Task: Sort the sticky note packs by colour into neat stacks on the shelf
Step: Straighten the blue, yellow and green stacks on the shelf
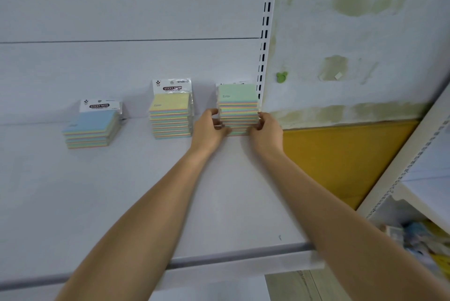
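Left grip [210, 130]: green-topped stack [238, 103] clasped at left side.
Right grip [265, 131]: same stack clasped at right.

3 stacks in a row at back of shelf [121, 191], before back panel [121, 8]: left stack [91, 129] well apart from middle stack [170, 115]; right stack [238, 103] nearer to middle one, just beside slotted upright [266, 20] at shelf's rt end. Left hand [209, 130] grips right stack's left side, right hand [266, 134] its rt side, both low down. Wall [365, 33] lies rt of upright; second shelf unit [414, 166] far rt, nearer the camera.
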The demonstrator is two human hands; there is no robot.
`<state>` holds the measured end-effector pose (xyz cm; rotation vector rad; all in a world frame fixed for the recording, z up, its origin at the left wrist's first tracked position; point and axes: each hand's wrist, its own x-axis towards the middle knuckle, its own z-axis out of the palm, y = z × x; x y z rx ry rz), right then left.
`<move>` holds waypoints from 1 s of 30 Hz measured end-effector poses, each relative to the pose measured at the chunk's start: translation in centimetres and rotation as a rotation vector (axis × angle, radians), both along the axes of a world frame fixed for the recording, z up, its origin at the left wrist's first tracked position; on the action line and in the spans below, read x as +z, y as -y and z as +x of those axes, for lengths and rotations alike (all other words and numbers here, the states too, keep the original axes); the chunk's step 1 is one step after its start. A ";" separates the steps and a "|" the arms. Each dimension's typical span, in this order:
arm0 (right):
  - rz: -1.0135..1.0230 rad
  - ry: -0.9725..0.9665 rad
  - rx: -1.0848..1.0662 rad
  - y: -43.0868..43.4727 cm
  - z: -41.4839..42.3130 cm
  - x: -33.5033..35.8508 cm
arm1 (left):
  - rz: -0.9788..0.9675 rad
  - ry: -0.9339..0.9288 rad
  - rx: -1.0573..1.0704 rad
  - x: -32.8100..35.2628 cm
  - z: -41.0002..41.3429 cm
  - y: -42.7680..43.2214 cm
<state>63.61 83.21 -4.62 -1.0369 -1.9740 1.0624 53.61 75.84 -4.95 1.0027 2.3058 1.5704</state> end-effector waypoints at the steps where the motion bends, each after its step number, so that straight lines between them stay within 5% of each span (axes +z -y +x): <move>1: 0.017 0.004 0.003 0.1 0.0 0.0 | 0.002 0.000 0.002 0.1 0.1 0.0; 30: -0.027 -0.113 -0.026 0.7 0.4 0.6 | 0.013 -0.163 0.032 0.8 1.0 0.2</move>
